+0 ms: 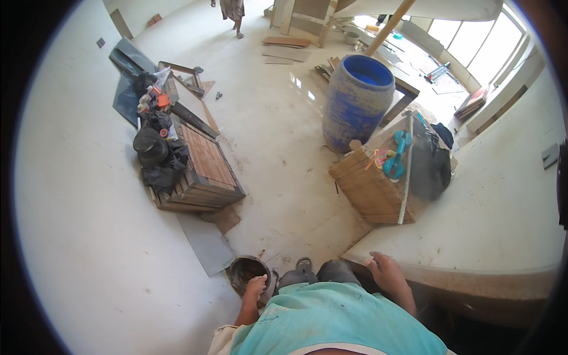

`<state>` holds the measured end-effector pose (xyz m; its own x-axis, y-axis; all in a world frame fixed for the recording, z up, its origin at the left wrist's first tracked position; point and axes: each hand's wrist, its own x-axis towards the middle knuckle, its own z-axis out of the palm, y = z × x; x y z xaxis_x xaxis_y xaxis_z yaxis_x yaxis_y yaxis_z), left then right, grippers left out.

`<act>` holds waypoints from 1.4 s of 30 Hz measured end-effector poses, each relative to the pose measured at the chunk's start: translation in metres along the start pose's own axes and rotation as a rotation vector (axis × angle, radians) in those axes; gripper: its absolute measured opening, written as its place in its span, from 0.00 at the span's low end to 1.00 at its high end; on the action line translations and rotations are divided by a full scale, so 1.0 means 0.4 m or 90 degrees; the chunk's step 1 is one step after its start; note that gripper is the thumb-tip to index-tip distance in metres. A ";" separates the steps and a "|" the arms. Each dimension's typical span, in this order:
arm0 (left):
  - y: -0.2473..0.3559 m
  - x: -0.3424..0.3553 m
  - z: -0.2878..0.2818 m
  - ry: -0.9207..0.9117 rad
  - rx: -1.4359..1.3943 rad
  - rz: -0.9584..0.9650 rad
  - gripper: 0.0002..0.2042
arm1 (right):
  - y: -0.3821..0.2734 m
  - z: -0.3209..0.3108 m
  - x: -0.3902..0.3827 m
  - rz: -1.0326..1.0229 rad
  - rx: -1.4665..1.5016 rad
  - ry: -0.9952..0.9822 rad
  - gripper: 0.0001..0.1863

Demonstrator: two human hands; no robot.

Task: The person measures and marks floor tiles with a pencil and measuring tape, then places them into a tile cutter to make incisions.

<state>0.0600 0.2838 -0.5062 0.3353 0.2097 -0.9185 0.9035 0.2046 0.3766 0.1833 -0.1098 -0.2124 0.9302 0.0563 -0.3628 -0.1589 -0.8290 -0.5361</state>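
My left hand (256, 286) hangs low with its fingers curled at a dark, dirty bucket (241, 269), apparently gripping its rim or handle. My right hand (386, 273) is open, fingers slightly bent and apart, beside the edge of a curved white ledge (449, 248). Between my hands are my grey-clad legs, and one sandalled foot (304, 263) shows on the pale floor. A grey sheet (204, 236) lies left of the bucket.
A cluttered stack of boards (201, 157) stands left. A blue barrel (346, 112) stands beyond a wooden crate (361, 183) bearing turquoise suction lifters (393, 167). A person (232, 13) walks at the far end, near loose planks (286, 55). A white wall (77, 195) borders my left.
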 end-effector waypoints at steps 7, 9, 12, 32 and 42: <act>0.200 0.100 0.065 -0.039 0.041 0.026 0.30 | -0.062 -0.018 0.281 -0.013 0.027 0.007 0.20; 0.301 0.136 0.093 -0.036 0.028 0.028 0.30 | -0.068 -0.030 0.381 -0.044 0.071 0.002 0.21; 0.442 0.183 0.101 -0.008 0.003 0.057 0.27 | -0.104 -0.078 0.536 -0.022 0.061 -0.017 0.21; 1.130 0.627 0.029 0.112 0.627 0.259 0.11 | -0.443 -0.364 1.627 -0.126 0.100 0.077 0.22; 2.024 0.995 0.057 0.157 -0.067 0.134 0.12 | -0.653 -0.465 2.072 -0.046 0.067 0.039 0.23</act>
<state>0.9311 0.5113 -0.5697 0.4255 0.4800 -0.7672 0.7841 0.2277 0.5773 1.0573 0.0498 -0.2312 0.9585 0.0775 -0.2744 -0.1210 -0.7607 -0.6377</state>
